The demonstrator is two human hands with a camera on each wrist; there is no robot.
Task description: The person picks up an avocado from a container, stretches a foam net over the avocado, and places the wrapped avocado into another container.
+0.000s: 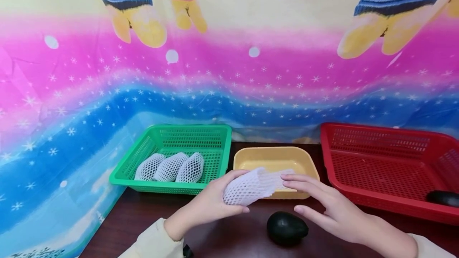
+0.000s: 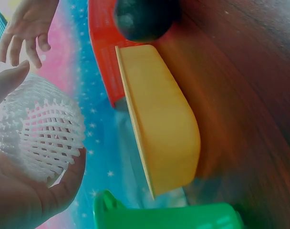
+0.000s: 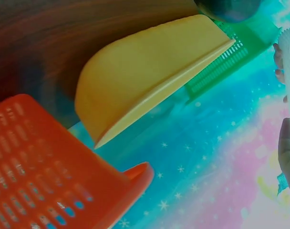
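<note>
My left hand [image 1: 209, 204] holds a white foam net sleeve [image 1: 245, 189] above the table, thumb on the near side. In the left wrist view pink background shows through the mesh of the sleeve [image 2: 49, 126], so that part looks hollow. The fringed end points right, toward my right hand [image 1: 337, 210]. That hand's fingers are extended, their tips at or just beside the fringe; whether they touch it I cannot tell. Below, between both hands, a dark avocado [image 1: 287, 228] lies on the table.
Three net-covered pieces [image 1: 170, 167] lie in a green basket [image 1: 172, 187] at back left. Behind the hands stands a yellow tray [image 1: 276, 151]. At right, a red basket [image 1: 376, 162] contains a dark avocado [image 1: 444, 198]. A printed cloth [image 1: 229, 71] hangs behind the table.
</note>
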